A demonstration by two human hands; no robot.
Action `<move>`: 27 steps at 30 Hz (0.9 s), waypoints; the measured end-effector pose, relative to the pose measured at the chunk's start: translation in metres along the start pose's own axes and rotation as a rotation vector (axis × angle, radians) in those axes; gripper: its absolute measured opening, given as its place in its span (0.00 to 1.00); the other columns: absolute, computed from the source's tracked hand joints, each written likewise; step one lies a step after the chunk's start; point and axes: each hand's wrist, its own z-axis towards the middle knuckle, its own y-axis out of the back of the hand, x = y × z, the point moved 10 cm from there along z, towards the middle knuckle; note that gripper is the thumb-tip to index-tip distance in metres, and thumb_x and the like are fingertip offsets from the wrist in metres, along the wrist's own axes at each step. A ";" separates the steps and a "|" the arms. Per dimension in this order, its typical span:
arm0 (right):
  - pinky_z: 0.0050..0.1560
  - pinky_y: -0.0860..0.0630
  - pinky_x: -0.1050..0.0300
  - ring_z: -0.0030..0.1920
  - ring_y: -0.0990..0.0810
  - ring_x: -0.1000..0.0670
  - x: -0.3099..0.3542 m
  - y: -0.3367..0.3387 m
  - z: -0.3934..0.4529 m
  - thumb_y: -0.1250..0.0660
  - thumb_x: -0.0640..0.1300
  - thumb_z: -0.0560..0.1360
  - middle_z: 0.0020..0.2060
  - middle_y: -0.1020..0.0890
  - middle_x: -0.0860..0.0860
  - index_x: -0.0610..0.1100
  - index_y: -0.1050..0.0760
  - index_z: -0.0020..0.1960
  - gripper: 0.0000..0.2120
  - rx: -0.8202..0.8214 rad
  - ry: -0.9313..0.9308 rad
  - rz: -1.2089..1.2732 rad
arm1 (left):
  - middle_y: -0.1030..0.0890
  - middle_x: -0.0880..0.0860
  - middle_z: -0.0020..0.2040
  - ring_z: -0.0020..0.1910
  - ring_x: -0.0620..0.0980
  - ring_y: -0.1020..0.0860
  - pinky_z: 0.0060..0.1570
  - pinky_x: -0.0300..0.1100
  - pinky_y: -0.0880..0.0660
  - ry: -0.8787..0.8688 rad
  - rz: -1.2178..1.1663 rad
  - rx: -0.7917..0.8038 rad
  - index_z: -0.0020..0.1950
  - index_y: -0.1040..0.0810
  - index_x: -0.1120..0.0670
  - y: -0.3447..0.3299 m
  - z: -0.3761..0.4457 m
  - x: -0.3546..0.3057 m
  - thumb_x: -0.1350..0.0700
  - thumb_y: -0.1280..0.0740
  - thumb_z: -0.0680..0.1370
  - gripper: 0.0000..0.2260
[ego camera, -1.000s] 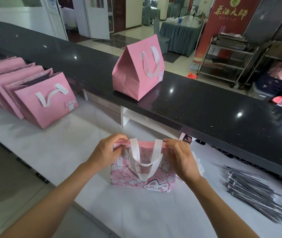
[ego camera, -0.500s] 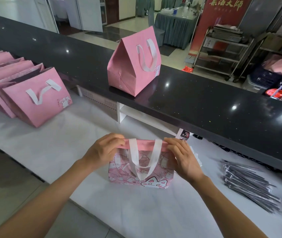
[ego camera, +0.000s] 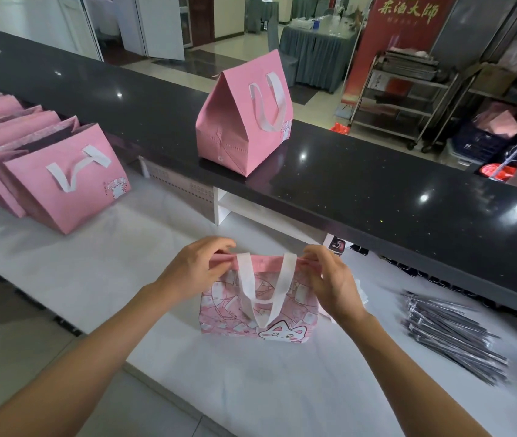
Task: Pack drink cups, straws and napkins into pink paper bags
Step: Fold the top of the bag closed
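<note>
The patterned pink bag (ego camera: pixel 258 305) is being held upright on the white desk (ego camera: pixel 282 389). Its top edge is being pinched by the left hand (ego camera: pixel 192 272) and right hand (ego camera: pixel 333 283), both grips clenched on it.

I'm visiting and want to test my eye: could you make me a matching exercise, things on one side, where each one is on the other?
Things:
1. patterned cat bag
2. closed pink bag
3. wrapped straws
4. row of open pink bags

Places:
A. far left of the white counter
B. pinched at its rim by left hand and right hand
C. on the black countertop
D. right side of the white counter

Pairs: 1-B, 2-C, 3-D, 4-A
</note>
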 end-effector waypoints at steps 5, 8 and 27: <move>0.56 0.21 0.45 0.54 0.20 0.45 0.030 0.007 0.004 0.34 0.37 0.79 0.55 0.17 0.45 0.41 0.22 0.63 0.13 -0.008 0.141 -0.116 | 0.18 0.49 0.41 0.38 0.45 0.23 0.39 0.38 0.26 0.014 0.045 0.044 0.47 0.17 0.58 -0.005 0.008 0.001 0.64 0.26 0.75 0.03; 0.62 0.25 0.48 0.59 0.22 0.46 0.060 0.010 0.012 0.35 0.40 0.79 0.58 0.17 0.48 0.42 0.22 0.64 0.14 -0.035 0.220 -0.134 | 0.18 0.49 0.40 0.37 0.45 0.23 0.38 0.35 0.27 0.012 0.040 0.041 0.46 0.17 0.59 -0.007 0.008 -0.002 0.64 0.26 0.75 0.03; 0.38 0.19 0.48 0.38 0.19 0.44 0.070 -0.067 0.037 0.37 0.49 0.82 0.40 0.17 0.49 0.49 0.19 0.52 0.08 0.264 0.103 -0.402 | 0.17 0.52 0.36 0.35 0.54 0.22 0.34 0.48 0.25 0.160 0.081 0.108 0.41 0.17 0.57 -0.014 0.012 0.011 0.61 0.33 0.74 0.05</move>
